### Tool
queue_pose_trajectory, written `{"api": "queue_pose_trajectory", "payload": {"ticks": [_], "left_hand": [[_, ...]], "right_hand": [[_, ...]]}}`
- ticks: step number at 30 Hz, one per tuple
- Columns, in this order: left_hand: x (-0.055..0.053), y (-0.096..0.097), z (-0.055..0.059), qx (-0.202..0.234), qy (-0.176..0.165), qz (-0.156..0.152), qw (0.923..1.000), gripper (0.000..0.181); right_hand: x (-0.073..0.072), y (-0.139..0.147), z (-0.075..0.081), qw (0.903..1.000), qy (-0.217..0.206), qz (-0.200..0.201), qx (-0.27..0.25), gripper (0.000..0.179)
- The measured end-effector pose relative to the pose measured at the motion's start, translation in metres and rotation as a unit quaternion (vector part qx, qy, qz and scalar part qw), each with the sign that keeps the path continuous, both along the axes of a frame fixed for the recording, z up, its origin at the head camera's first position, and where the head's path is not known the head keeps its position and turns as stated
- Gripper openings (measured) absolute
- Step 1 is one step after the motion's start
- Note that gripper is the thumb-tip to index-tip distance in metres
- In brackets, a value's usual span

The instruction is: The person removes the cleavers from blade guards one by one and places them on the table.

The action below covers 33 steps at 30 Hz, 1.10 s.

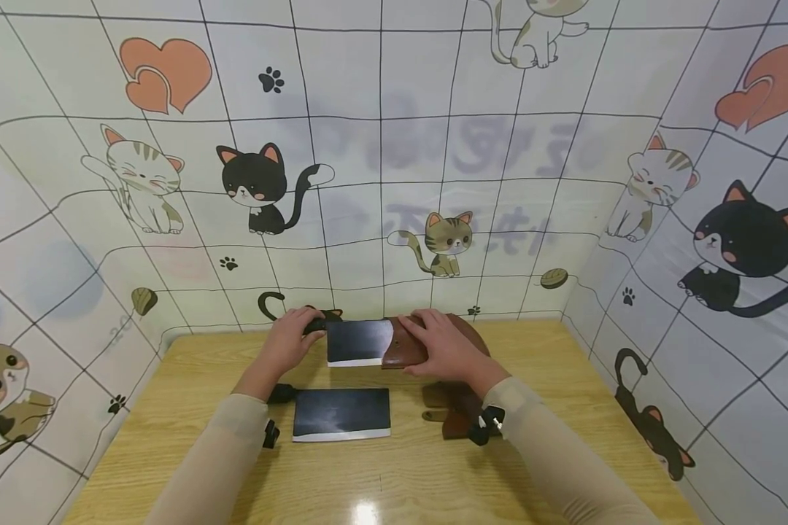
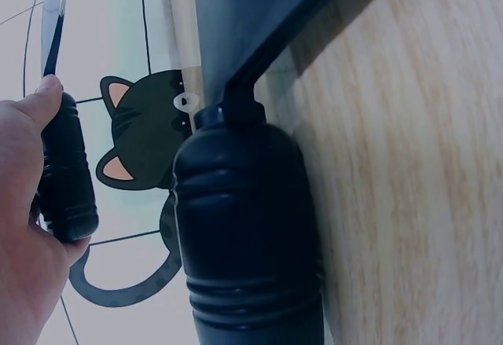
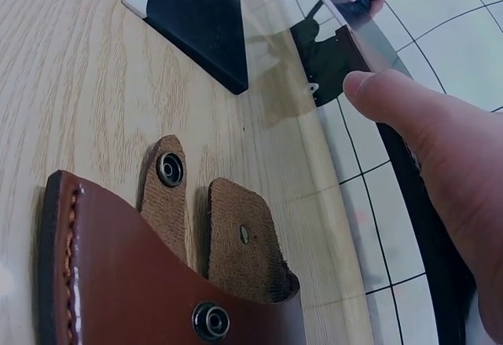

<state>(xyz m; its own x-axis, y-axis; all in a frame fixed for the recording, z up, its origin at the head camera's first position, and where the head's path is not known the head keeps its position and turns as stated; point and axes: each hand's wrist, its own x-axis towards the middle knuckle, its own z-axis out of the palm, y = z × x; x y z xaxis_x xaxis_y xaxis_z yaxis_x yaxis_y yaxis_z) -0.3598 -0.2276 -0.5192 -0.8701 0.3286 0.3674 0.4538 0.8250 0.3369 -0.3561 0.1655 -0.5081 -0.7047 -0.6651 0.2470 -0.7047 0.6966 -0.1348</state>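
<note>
My left hand [image 1: 287, 341] grips the black ridged handle [image 2: 69, 174] of a cleaver [image 1: 356, 340]. The cleaver is held up near the back wall, its dark blade level and the pale cutting edge downward. A brown leather sheath [image 1: 402, 351] covers the blade's right end, hiding that part. On the sheath, my right hand [image 1: 448, 348] holds its side, the thumb [image 3: 369, 86] lying along the near face. Nearer to me, a second cleaver [image 1: 341, 413] lies flat with its black handle [image 2: 250, 227] to the left. Beneath the right forearm rests another brown sheath [image 1: 458, 421].
All this is over a light wooden table [image 1: 381, 481]. The lying sheath has two loose strap ends, one with a metal snap [image 3: 170, 170]. White sheeting with cat drawings [image 1: 449, 244] walls the table at the back and sides.
</note>
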Motion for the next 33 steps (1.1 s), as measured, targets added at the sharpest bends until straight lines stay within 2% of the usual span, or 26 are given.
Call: {"api": "queue_pose_trajectory", "payload": {"ticks": [7,16,25,33], "left_hand": [[0.002,-0.001,0.004,0.007,-0.006,-0.005,0.9999,0.038],[0.003,-0.004,0.005,0.014,-0.022,-0.005,0.9997,0.039],[0.006,-0.005,0.005,0.014,-0.035,0.001,0.9993,0.041],[0.006,-0.007,0.002,0.013,-0.025,0.001,0.9996,0.038]], "right_hand": [[0.002,0.000,0.004,0.9995,-0.029,-0.006,-0.006,0.110],[0.000,0.004,0.003,0.9992,-0.028,0.015,-0.023,0.112],[-0.001,0.008,-0.002,0.9987,-0.033,0.016,-0.034,0.113],[0.000,0.011,0.000,0.9985,-0.041,0.017,-0.032,0.112]]}}
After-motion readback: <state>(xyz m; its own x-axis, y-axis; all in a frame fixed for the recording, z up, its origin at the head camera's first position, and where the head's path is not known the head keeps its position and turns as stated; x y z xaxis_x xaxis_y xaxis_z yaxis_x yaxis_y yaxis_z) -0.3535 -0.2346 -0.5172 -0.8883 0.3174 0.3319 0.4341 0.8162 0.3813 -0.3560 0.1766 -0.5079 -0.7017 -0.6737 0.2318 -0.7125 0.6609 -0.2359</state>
